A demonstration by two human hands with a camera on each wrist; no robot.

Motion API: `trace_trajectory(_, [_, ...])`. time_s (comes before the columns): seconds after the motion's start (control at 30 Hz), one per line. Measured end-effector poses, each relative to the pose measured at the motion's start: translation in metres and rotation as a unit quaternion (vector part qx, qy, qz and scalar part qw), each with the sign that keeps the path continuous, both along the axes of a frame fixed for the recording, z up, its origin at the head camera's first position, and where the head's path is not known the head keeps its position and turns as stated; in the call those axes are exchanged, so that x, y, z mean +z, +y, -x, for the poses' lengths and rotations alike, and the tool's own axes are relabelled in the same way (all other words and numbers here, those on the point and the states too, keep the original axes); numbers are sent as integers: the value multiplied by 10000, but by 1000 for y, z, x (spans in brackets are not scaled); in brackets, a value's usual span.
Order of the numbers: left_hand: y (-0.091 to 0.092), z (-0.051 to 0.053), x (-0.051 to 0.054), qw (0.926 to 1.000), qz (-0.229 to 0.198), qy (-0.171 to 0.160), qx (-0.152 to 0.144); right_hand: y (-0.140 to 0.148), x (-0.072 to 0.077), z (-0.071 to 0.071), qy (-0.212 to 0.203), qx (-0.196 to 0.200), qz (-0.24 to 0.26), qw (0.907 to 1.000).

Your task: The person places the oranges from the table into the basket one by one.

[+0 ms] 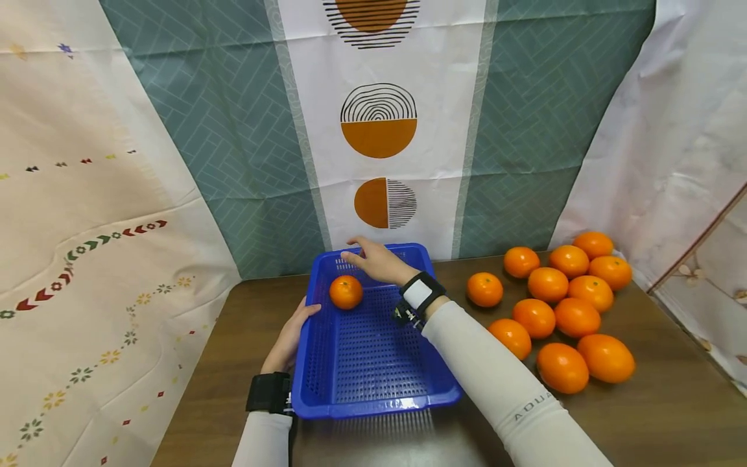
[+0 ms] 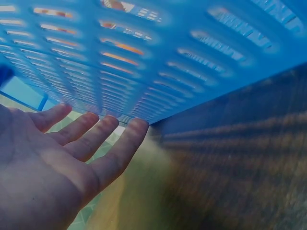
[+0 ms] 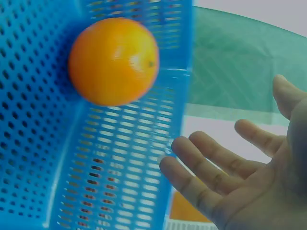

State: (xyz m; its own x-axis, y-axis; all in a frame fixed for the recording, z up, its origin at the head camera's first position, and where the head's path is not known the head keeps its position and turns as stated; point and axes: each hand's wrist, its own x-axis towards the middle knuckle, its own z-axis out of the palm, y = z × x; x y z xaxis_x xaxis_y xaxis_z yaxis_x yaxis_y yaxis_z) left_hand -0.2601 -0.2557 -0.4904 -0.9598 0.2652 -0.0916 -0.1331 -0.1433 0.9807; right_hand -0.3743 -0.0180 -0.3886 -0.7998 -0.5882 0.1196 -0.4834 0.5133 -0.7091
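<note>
A blue plastic basket (image 1: 379, 353) with slotted walls stands on the table, and one orange (image 1: 346, 292) lies in its far left corner. My left hand (image 1: 294, 334) is at the basket's left side, with a digit at the rim. In the left wrist view its fingers (image 2: 109, 158) stretch fairly straight along the outside of the slotted wall. My right hand (image 1: 379, 261) hovers over the far end of the basket, to the right of the orange. Its fingers are spread with nothing between them, as the right wrist view also shows beside the orange (image 3: 114, 62).
Several loose oranges (image 1: 548, 284) lie grouped on the wooden table (image 1: 233, 389) to the right of the basket. A patterned cloth (image 1: 403, 214) hangs right behind the basket. Pale cloths flank the table on the left and right.
</note>
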Motion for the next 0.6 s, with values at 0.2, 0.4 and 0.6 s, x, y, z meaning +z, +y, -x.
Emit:
trace_trajectory(0.2, [-1,3,-1,10000,-26,55,-4,23,21,-7,50,-85,377,9992])
trace_trajectory(0.4, [-3,2,-2,9999,55,110,-109,47,38,-17,63,-323,754,9966])
trace_trajectory(0.6, [-1,1,-1,9999,43,72,-70,70,41,-23,259,-516,986,9935])
